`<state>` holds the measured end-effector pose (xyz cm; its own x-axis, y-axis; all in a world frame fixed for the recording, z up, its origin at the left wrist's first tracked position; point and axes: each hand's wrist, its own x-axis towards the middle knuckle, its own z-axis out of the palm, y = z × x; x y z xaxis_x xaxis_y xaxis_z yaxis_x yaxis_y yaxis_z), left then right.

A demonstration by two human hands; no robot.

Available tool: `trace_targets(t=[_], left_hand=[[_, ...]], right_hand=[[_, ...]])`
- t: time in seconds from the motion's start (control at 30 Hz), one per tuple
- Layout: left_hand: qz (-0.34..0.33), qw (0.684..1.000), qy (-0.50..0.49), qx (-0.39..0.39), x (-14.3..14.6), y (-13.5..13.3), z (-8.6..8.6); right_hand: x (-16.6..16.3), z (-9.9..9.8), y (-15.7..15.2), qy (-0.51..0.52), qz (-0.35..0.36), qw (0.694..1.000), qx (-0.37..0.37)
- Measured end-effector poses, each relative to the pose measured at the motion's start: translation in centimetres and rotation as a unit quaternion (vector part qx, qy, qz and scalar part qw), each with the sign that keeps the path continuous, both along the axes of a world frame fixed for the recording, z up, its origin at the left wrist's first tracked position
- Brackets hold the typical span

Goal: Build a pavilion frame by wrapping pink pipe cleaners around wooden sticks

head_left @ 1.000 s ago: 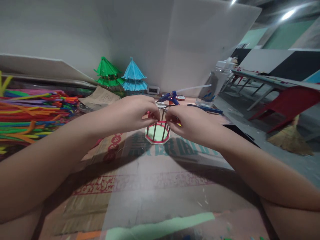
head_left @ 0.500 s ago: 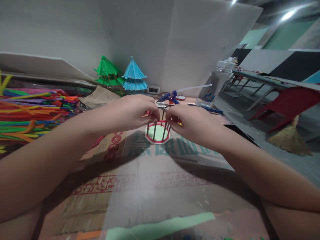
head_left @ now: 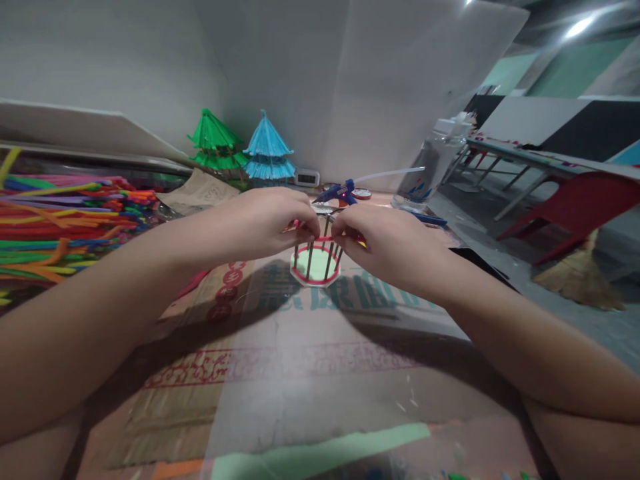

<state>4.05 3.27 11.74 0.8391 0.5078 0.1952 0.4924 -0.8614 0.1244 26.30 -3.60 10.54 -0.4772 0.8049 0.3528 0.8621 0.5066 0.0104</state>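
Observation:
A small model [head_left: 316,263] with a pale green octagonal base, a red rim and several thin upright sticks stands on flattened cardboard [head_left: 300,347]. My left hand [head_left: 265,221] and my right hand [head_left: 380,241] meet just above it, fingers pinched together on a red pipe cleaner [head_left: 325,238] that runs around the tops of the sticks. Both arms reach in from the bottom corners.
A heap of coloured pipe cleaners [head_left: 70,227] lies at the left. A green pagoda model [head_left: 216,141] and a blue one [head_left: 267,150] stand by the white wall. Behind my hands are a blue glue gun [head_left: 340,192] and a clear jar [head_left: 435,163]. A red chair [head_left: 575,207] stands at the right.
Both hands stay pinched at the top of the sticks; the right hand has shifted slightly up and left. The view has tilted a little.

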Motion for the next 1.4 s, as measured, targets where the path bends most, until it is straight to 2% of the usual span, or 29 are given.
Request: trace_targets(t=[0.23, 0.47, 0.57, 0.77, 0.93, 1.07, 1.27, 1.4], left_hand=[[-0.034, 0.998, -0.04, 0.03, 0.2, 0.2, -0.7], [-0.057, 0.995, -0.071, -0.043, 0.6, 0.5, -1.8], [-0.066, 0.993, -0.078, -0.066, 0.7, 0.7, -2.1], [-0.094, 0.991, -0.072, -0.065, 0.9, 1.0, -2.4], [-0.091, 0.992, -0.065, -0.066, 1.0, 1.1, -2.6], [-0.1, 0.991, -0.052, -0.07, 0.7, 0.8, -2.1], [-0.095, 0.992, -0.036, -0.071, -0.4, 0.9, -0.3], [-0.09, 0.993, -0.036, -0.062, -0.7, 1.0, 0.1]], right_hand=[[0.1, -0.2, 0.2, 0.005, 0.005, 1.0, 0.002], [0.1, -0.1, -0.1, 0.016, 0.04, 0.999, 0.005], [0.1, 0.0, -0.1, 0.009, 0.032, 0.999, 0.003], [0.0, 0.4, 0.0, -0.019, 0.001, 1.0, -0.018], [0.1, 0.4, 0.2, -0.013, 0.008, 0.999, -0.029], [0.2, 0.4, 0.1, -0.003, 0.015, 0.999, -0.033], [0.2, 0.3, 0.0, 0.003, 0.017, 1.0, -0.025], [0.1, 0.3, 0.0, 0.006, 0.016, 1.0, -0.024]])
